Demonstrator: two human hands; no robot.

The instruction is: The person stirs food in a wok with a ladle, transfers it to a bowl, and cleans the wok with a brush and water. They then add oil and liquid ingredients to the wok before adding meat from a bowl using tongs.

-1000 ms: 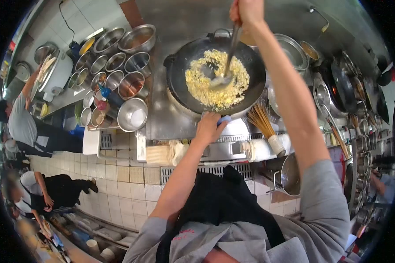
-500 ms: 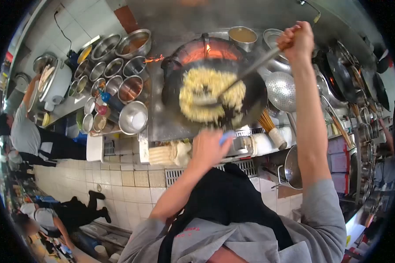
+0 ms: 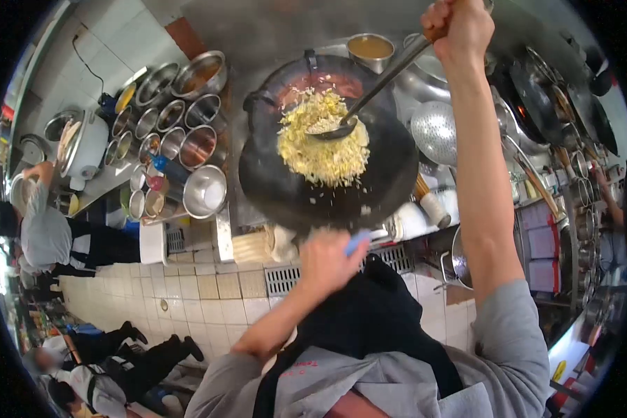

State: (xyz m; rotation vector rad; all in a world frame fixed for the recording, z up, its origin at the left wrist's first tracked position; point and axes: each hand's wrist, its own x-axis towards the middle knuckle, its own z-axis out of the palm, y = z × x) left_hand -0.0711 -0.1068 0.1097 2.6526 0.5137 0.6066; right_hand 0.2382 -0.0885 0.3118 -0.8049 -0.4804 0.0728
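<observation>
Metal ladle (image 3: 383,87): its long axis slants from the bowl, lying amid yellow-and-white grains (image 3: 327,157) in the black wok (image 3: 390,171), up to the far right, where the right hand (image 3: 463,31) grips the handle's end. The left hand (image 3: 331,261), blurred, closes on a blue cloth (image 3: 357,242) at the wok's near edge. A perforated strainer (image 3: 433,132) sits right of the wok; metal bowls (image 3: 204,191) crowd the left. Half a second ago the grains formed a ring; now they are heaped, and the wok sits nearer.
</observation>
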